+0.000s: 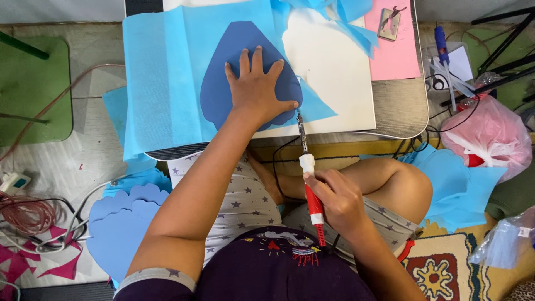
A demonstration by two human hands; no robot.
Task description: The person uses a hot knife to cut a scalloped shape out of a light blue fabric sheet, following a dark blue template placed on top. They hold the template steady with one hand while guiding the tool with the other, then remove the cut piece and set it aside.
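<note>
My left hand [258, 83] lies flat, fingers spread, on a dark blue scalloped foam template [223, 72]. The template rests on a light blue sheet [161, 83] spread over a white board [334, 72] on a small low table [398, 108]. My right hand [340, 200] grips a red and white pen-shaped heated cutting tool [310, 184]. Its thin metal tip touches the sheet at the template's lower right edge, beside my left thumb.
A stack of cut blue scalloped shapes [122, 223] lies on the floor at left, near coiled cables [28, 214]. A pink sheet [398, 50], a pink plastic bag [493, 136] and more light blue fabric [465, 187] sit at right.
</note>
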